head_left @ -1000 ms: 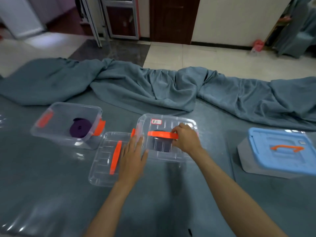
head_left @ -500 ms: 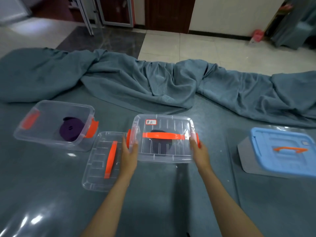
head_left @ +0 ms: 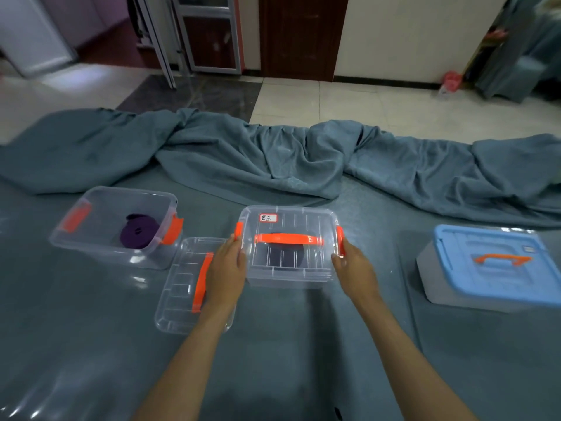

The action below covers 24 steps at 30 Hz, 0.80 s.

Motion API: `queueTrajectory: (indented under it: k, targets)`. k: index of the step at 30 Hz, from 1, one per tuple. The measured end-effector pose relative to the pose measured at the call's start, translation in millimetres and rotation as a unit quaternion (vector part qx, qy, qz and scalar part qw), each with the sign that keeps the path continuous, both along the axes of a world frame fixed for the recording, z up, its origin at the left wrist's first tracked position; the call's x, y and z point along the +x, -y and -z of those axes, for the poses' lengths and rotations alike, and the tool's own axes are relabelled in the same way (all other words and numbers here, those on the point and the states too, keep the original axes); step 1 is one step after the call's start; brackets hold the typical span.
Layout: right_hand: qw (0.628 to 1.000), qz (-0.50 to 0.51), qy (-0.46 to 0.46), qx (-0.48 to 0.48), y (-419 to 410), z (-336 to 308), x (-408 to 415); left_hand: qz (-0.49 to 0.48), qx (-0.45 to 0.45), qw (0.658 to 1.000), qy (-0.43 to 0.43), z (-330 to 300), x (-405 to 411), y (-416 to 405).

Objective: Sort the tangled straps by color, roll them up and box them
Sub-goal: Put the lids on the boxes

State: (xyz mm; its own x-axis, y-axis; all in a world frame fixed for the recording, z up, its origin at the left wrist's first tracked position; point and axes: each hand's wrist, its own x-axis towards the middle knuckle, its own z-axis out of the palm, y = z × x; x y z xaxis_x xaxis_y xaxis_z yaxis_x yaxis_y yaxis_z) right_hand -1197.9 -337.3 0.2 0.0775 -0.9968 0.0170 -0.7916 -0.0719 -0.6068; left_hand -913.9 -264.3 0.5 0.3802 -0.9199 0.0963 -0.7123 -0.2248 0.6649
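Basically nearing the end. Both hands are sitting at the short ends of the lidded clear box (head_left: pixel 288 244), centre of the table (head_left: pixel 303 360). Left hand (head_left: pixel 226 268) is pressing on the left orange latch (head_left: pixel 238 233) w/ fingers curled round that end; right hand (head_left: pixel 353 267) is doing the same at the right orange latch (head_left: pixel 340 240). Looks like snapping latches down, but can't tell if they're fully locked. Lid w/ orange handle (head_left: pixel 287 239) is sitting on top, white label (head_left: pixel 268 218) at its far-left corner. A dark rolled strap (head_left: pixel 285 253) is showing through the lid, inside this box.

Open clear box (head_left: pixel 115 226) is sitting far left, holding a purple rolled strap (head_left: pixel 139 235); its lid isn't on. Loose clear lid (head_left: pixel 188 284) is lying flat betw. the two boxes, partly under the left forearm, prob. belonging to the purple box. Blue-lidded box (head_left: pixel 488 265) is sitting closed on the right, well apart; contents hidden.

Judgement: sorting + rolling seem done, no loose straps showing anywhere on the table. Left: finish latching the centre box, then lid + latch the purple box. Crumpled grey-blue cloth (head_left: pixel 273 156) is lying along the far edge.
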Motion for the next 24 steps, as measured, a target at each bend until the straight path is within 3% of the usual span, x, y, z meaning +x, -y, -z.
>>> queueTrajectory:
  k: [4,7,12,24]
  targets:
    - [0.995,-0.034,-0.065,-0.068,-54,-17,-17,0.047,0.028,0.991,0.125,-18,0,-40]
    - [0.991,-0.078,-0.093,-0.055,-94,-24,-15,0.049,0.052,0.98,0.188,-26,-14,-81]
    - [0.974,-0.164,-0.154,0.001,-138,-30,13,0.056,0.144,0.969,0.191,-31,-17,-144]
    - [0.958,-0.198,-0.208,0.018,-159,-14,141,0.037,0.173,0.962,0.207,-31,89,-177]
